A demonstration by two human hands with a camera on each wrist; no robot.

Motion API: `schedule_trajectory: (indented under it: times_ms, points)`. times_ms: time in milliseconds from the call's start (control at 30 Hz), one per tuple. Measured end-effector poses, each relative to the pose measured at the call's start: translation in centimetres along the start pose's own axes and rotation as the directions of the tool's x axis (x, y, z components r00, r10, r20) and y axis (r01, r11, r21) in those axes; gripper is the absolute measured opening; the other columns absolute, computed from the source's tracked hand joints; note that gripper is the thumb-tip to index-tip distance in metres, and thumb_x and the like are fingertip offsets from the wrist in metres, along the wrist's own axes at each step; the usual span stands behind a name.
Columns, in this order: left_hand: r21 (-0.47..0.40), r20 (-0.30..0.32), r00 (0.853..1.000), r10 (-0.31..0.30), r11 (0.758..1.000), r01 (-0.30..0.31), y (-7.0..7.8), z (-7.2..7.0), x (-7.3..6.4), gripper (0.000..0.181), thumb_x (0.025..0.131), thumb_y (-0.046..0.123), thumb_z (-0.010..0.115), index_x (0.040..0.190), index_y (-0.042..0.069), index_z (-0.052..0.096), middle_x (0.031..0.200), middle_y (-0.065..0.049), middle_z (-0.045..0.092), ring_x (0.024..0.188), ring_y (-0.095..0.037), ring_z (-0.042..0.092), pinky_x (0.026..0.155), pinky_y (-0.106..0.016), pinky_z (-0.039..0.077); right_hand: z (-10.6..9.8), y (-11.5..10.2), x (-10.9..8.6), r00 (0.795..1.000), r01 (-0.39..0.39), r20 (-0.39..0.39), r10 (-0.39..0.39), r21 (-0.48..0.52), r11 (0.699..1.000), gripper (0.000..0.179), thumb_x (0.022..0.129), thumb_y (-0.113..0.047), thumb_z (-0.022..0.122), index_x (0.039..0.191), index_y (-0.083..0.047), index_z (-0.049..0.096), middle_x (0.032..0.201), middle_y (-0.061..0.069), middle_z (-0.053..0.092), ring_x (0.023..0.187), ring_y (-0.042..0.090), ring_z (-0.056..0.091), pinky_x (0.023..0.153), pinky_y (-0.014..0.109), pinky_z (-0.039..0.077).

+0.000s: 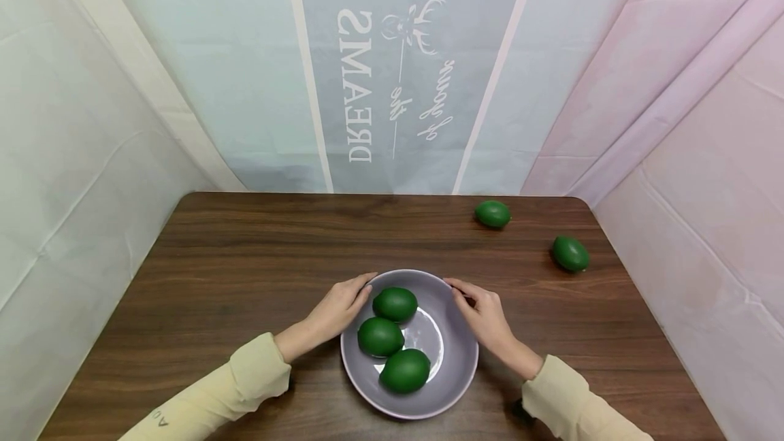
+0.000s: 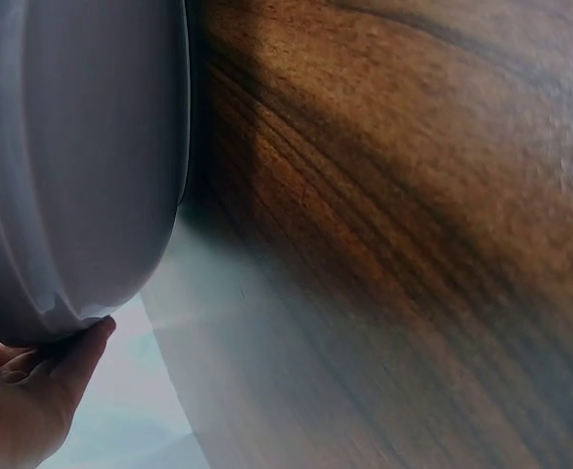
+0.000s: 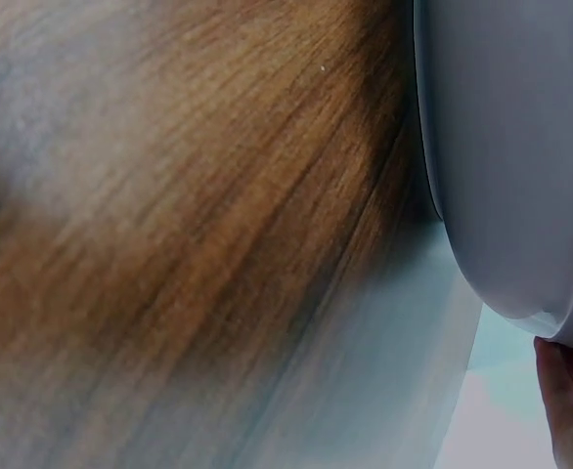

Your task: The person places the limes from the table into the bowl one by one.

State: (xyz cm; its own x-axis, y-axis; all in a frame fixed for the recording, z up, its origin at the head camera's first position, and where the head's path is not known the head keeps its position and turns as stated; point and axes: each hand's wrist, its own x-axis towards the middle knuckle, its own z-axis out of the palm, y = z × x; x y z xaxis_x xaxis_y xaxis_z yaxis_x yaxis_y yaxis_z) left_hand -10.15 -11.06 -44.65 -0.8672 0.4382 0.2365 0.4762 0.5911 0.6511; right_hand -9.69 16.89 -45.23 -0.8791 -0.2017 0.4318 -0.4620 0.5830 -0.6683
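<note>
A round grey-purple bowl (image 1: 454, 349) sits on the table near its front edge. Inside, toward its left half, lie three green limes: an upper lime (image 1: 395, 304), a middle lime (image 1: 380, 337) and a lower lime (image 1: 405, 371). My left hand (image 1: 333, 309) holds the bowl's upper left rim, and my right hand (image 1: 488, 318) holds the upper right rim. Each wrist view shows the bowl's outer wall (image 2: 101, 147) at close range, with fingers (image 3: 557, 386) against the rim. Parts of both hands fall outside the wrist views.
Two more limes lie on the dark wooden table (image 1: 263, 250): one lime (image 1: 493, 214) by the back edge, another lime (image 1: 570, 254) near the right edge. Behind the table hangs a printed cloth (image 1: 392, 175), and pale cloth walls stand on both sides.
</note>
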Motion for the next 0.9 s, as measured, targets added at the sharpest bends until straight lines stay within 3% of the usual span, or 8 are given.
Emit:
schedule_trajectory:
  times_ms: [200,533,900]
  points:
    - [-0.016,-0.011,1.0,-0.001,1.0,0.001,0.0,0.0,0.1,0.028,0.095,0.009,0.046,0.12,0.0,0.055,0.115,-0.014,0.061,0.107,-0.025,0.057,0.088,-0.039,0.046,-0.3,-0.3,0.4,1.0,-0.016,0.019,0.016,-0.005,1.0,0.02,0.083,0.0,0.061,0.1,-0.007,0.07,0.094,0.003,0.069,0.079,0.006,0.062,0.063,0.01,0.047]
    - [-0.018,-0.015,1.0,0.008,1.0,-0.008,0.0,-0.2,0.2,0.026,0.095,0.005,0.045,0.118,-0.001,0.056,0.113,-0.014,0.061,0.106,-0.025,0.058,0.087,-0.038,0.047,-1.0,-0.3,1.1,0.995,-0.001,0.097,0.002,-0.005,1.0,0.019,0.083,0.0,0.061,0.099,-0.004,0.069,0.093,0.006,0.069,0.082,0.011,0.063,0.064,0.024,0.053]
    - [-0.024,-0.023,1.0,0.005,1.0,-0.006,0.1,-0.2,0.2,0.025,0.094,0.004,0.046,0.117,0.0,0.057,0.112,-0.013,0.062,0.104,-0.024,0.059,0.086,-0.038,0.047,-2.1,0.2,1.9,0.969,-0.028,0.248,0.024,0.013,1.0,0.017,0.085,-0.006,0.062,0.1,-0.007,0.069,0.095,0.005,0.068,0.085,0.014,0.064,0.065,0.02,0.052]
